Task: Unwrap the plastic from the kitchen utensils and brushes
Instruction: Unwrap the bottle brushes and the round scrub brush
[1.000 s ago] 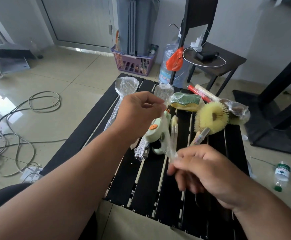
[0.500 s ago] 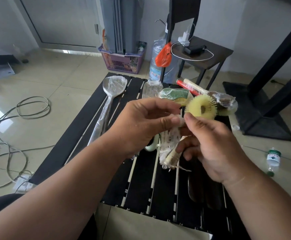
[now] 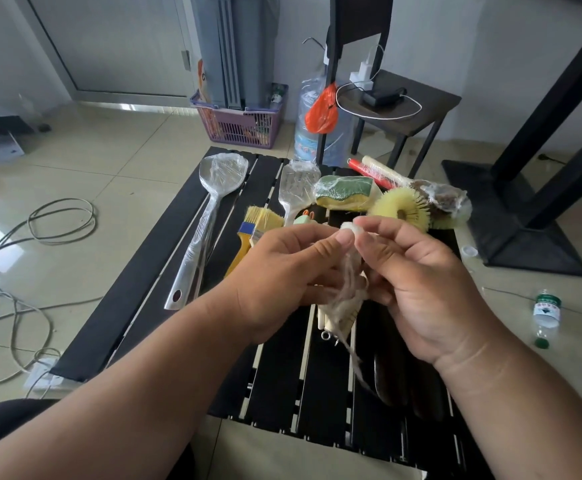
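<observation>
A black slatted table point(image 3: 151, 289) carries a wrapped ladle point(image 3: 209, 206) at the left, a yellow brush point(image 3: 251, 233) beside it, a wrapped slotted spatula point(image 3: 296, 188), a wrapped sponge point(image 3: 346, 192), a round yellow brush point(image 3: 400, 209) and a red-and-cream roll point(image 3: 379, 171) at the far edge.

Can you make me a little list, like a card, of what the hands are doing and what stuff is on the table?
left hand: pinching the top of a small brush
right hand: pinching the same brush
small brush: held above the table, twine dangling
table: black slats
big spoon: still wrapped in plastic
sponge: green and yellow, wrapped
round yellow brush: beside the sponge
</observation>
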